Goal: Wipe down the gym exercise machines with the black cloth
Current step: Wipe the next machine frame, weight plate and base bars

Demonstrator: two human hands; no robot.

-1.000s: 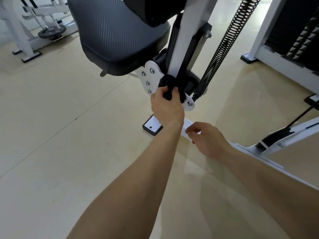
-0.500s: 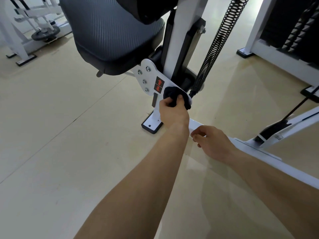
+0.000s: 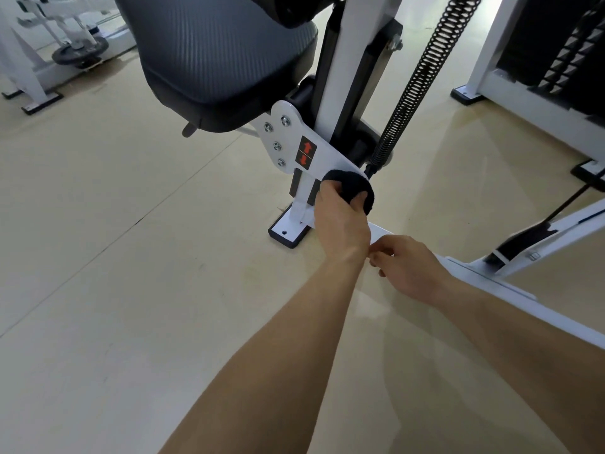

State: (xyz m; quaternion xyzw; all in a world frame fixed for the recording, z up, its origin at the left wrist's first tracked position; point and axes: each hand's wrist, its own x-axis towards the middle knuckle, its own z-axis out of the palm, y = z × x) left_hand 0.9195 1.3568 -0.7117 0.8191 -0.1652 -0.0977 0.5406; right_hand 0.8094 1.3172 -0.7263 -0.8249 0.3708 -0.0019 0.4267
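- The black terry cloth (image 3: 352, 188) is soft and fuzzy, bunched into a rounded wad. There is one of it in view.
- It sits against the lower tip of the white metal bracket plate (image 3: 322, 158) under the seat, just beside the bottom end of the black coil spring (image 3: 422, 77).
- The left hand (image 3: 340, 221) grips the cloth, with fingers curled over the top of the wad and the thumb pressed into its front.
- The right hand (image 3: 412, 270) lies on the white floor beam of the machine frame (image 3: 491, 280). Its fingers are loosely curled and grasp nothing, and it sits just beside the left wrist.
- The bracket plate carries four silver bolts (image 3: 277, 146) and one black label with two red arrows (image 3: 306, 151).
- One black textured seat pad (image 3: 216, 60) sits above the plate, and one white upright post (image 3: 340, 77) rises behind it.
- One black-edged white foot plate (image 3: 288, 231) rests on the beige floor (image 3: 114, 257) below the left hand.
- A dark round weight plate (image 3: 80, 54) lies on another white machine at far left.
- A black weight stack (image 3: 569, 47) stands at far right.
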